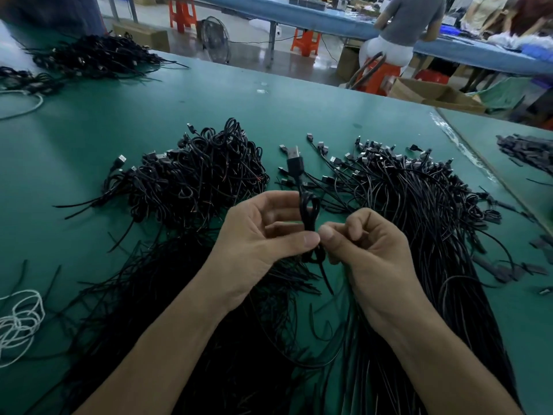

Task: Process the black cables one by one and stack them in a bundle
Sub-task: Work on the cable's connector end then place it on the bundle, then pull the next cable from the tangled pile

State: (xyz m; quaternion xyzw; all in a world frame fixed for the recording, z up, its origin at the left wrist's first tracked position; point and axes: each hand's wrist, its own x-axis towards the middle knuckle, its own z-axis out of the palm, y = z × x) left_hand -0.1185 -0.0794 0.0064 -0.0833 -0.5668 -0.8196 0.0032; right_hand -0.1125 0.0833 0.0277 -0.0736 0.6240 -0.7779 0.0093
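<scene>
One cable point(308, 211) in work, head view. It is folded into a short hank and held upright above the worktop point(149, 115), between the two heaps. Its plug point(294, 163) points up and away, and a free tail hangs below the hands.

Left hand point(257, 244): thumb and forefinger pinch the hank at its lower waist, with the other fingers half curled behind it. Right hand point(371, 253): fingers curled tight, thumb tip pressed to the same spot from the other side, apparently gripping the end that wraps the hank. The thumb tips nearly meet. Neither hand is relaxed; both grasp the cable.

Handling, judged: thin, light, limp wire with some spring, so the loops will likely open if the pinch eases before the wrap is secured. The jacket looks smooth, probably slippery. The best hold is at the waist where the loops cross, not at the plug, which is the only rigid part.

Surroundings: the coiled heap point(194, 181) lies left of the hands and is probably the finished stack. Loose cables point(419, 199) lie to the right, straight, with plugs fanned toward the far edge and tails running under the forearms. A white cord point(18, 322) sits at the near left edge.

Step, judged: closing the wrap. Placing the cable on the heap is not yet done.
</scene>
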